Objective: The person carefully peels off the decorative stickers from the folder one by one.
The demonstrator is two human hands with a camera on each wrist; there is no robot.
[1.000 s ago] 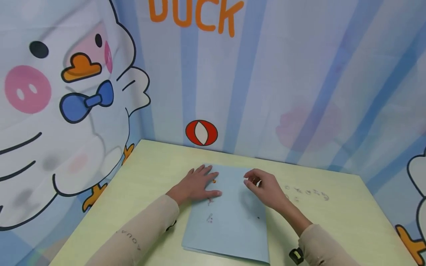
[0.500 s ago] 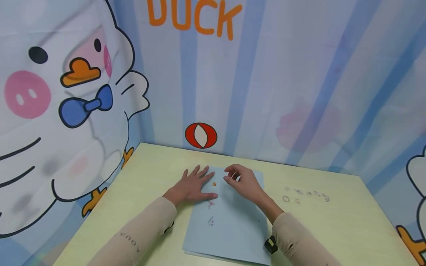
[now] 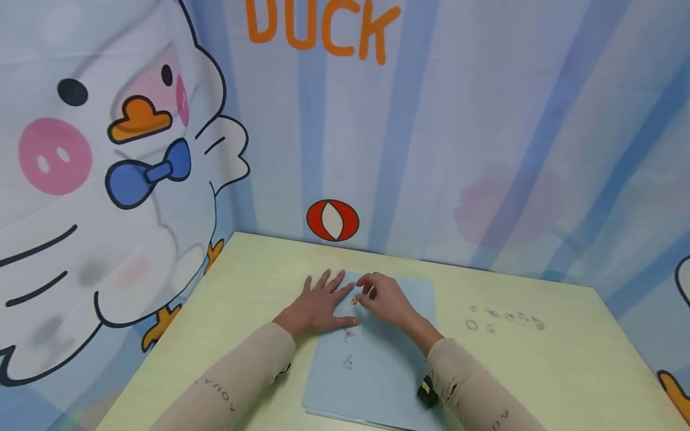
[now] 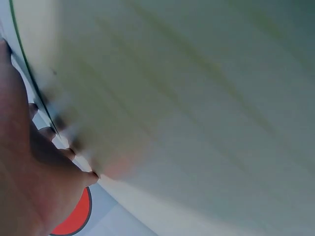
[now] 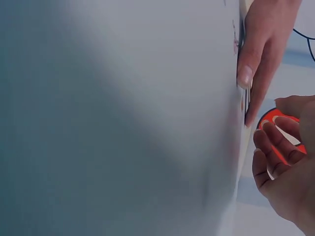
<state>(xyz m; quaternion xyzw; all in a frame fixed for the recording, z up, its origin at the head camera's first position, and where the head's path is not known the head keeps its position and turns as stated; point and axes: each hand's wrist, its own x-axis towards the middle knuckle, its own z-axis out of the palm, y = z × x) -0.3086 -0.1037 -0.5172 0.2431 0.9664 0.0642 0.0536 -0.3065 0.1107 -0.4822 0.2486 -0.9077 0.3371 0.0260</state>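
A light blue folder-like sheet (image 3: 372,371), layered at its front edge, lies on the table. My left hand (image 3: 318,305) rests on its upper left part with the fingers spread. A tiny orange piece (image 3: 354,301) lies on the sheet between my two hands. My right hand (image 3: 385,299) is over the sheet with bent fingers, its thumb tip right at the orange piece. In the right wrist view, a gap shows between thumb and fingers, with nothing visible in it. A small pink figure (image 3: 348,335) and a grey-and-pink figure (image 3: 348,362) are on the sheet below my left hand.
On the pale yellow table (image 3: 539,371), several small faint pieces lie right of the sheet, among them a ring-shaped one (image 3: 471,325). A duck-printed cloth (image 3: 485,120) stands behind the table and at its sides.
My right hand has moved left across the sheet and down to the orange piece. My left hand has stayed on the sheet. The view has shifted slightly.
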